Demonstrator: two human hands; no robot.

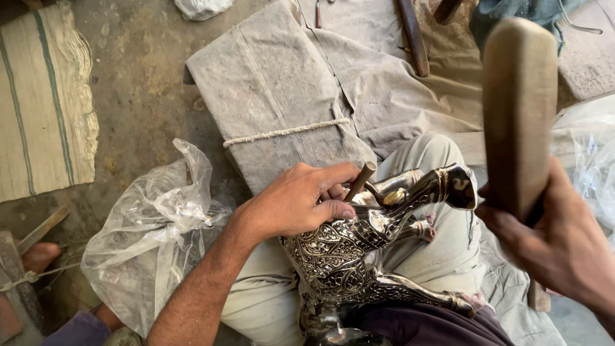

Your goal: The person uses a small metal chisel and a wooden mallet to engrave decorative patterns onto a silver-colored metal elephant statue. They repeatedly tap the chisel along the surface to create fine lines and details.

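Observation:
A shiny engraved metal animal figure [359, 250] lies across my lap, legs pointing right. My left hand [301, 198] rests on its back and pinches a short brown punch [360, 181] upright against the metal. My right hand [557, 243] is raised at the right edge, gripping a wooden mallet [519, 109] whose thick head stands up in front of the camera. The mallet is apart from the punch, above and to the right of it.
A folded grey cloth pad tied with cord [275, 96] lies ahead of my knees. A crumpled clear plastic bag [154, 237] sits at left, a striped mat [45, 102] at far left. Tool handles [413, 38] lie at the top; more plastic [592, 160] is at right.

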